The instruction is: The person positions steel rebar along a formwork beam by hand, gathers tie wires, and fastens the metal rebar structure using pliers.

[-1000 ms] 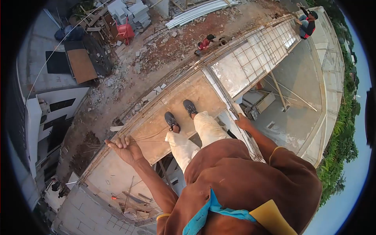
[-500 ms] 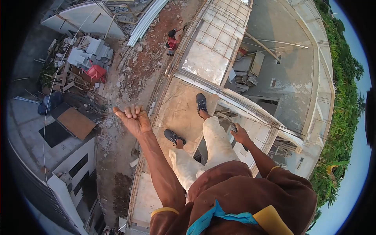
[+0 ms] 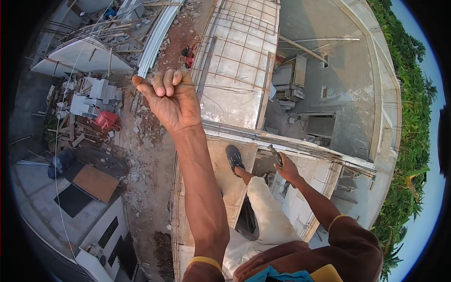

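My left hand [image 3: 171,98] is raised at the centre-left with its fingers curled and thumb stretched out. Thin wires [image 3: 225,89] run out from beside its fingers over the pale deck, and the curled fingers hold their other end. Lower right, my right hand [image 3: 287,170] is wrapped round a dark hand tool [image 3: 276,156], whose head points up and left. Below the hands, my dark shoe [image 3: 234,157] stands on a brown plywood panel [image 3: 218,150]. A grid of rusty rebar [image 3: 244,47] lies on the pale deck ahead.
A person in red [image 3: 188,55] is on the ground beyond the deck edge. A long bundle of bars [image 3: 305,141] crosses in front of my feet. Openings drop away beside the panel. A red wheelbarrow [image 3: 106,119] and rubble lie far below left.
My view has turned and moved forward along the deck. My left hand has risen over the deck edge. My right hand has come away from the beam and shows the tool clearly.
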### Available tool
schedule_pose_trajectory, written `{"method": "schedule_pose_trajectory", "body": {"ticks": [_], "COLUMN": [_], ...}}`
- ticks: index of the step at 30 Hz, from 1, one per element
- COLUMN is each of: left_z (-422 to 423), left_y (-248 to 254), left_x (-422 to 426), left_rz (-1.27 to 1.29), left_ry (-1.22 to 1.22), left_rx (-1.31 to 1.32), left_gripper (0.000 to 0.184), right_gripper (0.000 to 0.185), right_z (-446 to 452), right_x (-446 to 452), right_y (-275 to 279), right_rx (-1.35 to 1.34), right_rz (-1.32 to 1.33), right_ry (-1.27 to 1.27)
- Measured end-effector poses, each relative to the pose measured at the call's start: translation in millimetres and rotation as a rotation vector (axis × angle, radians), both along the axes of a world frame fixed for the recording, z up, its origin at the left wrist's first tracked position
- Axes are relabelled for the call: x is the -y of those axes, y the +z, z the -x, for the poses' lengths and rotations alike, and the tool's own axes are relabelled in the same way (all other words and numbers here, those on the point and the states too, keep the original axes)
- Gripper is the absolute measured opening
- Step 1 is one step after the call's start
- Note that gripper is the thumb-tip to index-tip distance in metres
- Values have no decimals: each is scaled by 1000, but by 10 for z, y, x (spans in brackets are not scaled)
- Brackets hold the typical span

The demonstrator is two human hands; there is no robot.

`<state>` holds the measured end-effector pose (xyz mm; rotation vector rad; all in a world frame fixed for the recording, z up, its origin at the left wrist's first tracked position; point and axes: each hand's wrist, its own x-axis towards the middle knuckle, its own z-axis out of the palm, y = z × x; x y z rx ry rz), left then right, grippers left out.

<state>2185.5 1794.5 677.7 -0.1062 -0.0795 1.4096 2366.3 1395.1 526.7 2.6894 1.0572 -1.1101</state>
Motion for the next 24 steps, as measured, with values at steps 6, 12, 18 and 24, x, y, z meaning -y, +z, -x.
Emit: {"method": "schedule_pose_trajectory", "body": {"ticks": [6,12,18,24], "left_z": [-450,-203,-199,98], "left_y": [-2163,-5255,-5971,-6232], "left_x": [296,1979,2337,2789], "left_rz": [663,1224,1357,1390], "left_ry": [52,-225,-94,-408], "left_rx": [162,-172,-293,-754], "left_gripper": [18,41,40,29], "right_gripper": [62,60,58,54], "right_z": [20,-303,-704,-1314], "right_x": [-307,-723,-1295,-2044], "right_y": [-1444,-2767,-3617,-3907], "right_rx": [-24,54,67,-110], "right_rz": [-144,-334,-262,84], "right_ry": [44,250,358,430]}}
